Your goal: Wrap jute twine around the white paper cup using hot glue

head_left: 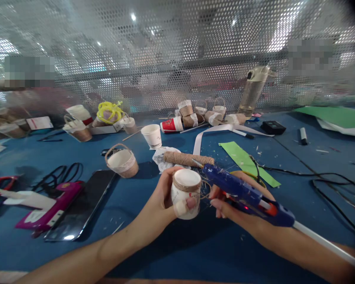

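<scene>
My left hand (165, 197) is wrapped round a white paper cup (186, 211), which has a band of brown twine near its rim. A bandage-like wrap covers the thumb. In my right hand (233, 205) is a blue hot glue gun (233, 185), its metal nozzle pointing left above the cup's right side and a white glue stick (322, 240) jutting from its back. A loose strand of twine (206, 191) runs from the cup toward my right fingers; whether they pinch it I cannot tell. Just behind the cup lies a roll of twine (186, 158) on white lace (162, 157).
A twine-wrapped cup basket (123, 161), a phone (82, 205) and a magenta power strip (53, 207) lie left. Behind stand a paper cup (152, 136) and several small baskets (192, 114). Green paper (248, 161) and a black cord (328, 185) are right, a bottle (254, 88) farther back.
</scene>
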The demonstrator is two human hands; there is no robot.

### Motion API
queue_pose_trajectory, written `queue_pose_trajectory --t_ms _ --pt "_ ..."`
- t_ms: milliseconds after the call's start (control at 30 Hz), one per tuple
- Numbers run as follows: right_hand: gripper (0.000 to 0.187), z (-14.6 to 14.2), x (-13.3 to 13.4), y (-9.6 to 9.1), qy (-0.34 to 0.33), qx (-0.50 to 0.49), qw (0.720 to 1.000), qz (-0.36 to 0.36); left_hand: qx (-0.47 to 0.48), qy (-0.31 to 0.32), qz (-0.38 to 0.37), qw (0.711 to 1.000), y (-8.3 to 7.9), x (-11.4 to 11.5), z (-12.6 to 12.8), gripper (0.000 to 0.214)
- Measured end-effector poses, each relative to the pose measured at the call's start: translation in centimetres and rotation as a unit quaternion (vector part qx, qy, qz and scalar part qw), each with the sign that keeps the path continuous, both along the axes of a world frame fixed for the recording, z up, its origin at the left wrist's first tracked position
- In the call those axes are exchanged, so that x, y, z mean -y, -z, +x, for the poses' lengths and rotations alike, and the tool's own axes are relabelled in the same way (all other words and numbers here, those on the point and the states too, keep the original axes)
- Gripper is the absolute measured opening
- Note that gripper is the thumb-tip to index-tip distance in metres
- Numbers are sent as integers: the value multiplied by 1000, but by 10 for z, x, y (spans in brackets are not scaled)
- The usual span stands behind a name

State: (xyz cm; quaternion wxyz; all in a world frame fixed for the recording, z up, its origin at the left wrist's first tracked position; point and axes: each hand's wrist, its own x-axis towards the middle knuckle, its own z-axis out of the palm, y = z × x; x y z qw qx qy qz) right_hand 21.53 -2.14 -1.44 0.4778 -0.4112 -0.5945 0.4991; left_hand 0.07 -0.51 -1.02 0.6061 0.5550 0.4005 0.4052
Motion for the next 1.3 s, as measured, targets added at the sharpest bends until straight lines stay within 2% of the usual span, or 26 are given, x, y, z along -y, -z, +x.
queue_pose_trajectory --t_ms 367,600,933,1300 --pt "16 5 -3 -5 39 67 996 37 -7 6 -5 1000 3 -3 -3 51" --pt "13 4 -4 -11 20 47 999 -2 3 32 -25 999 1 -3 -5 49" --pt "17 1 -8 -12 10 31 999 -23 57 57 -44 996 8 -4 -5 50" --pt "17 0 -8 -9 -11 -9 998 -55 85 50 -63 993 7 0 -2 53"
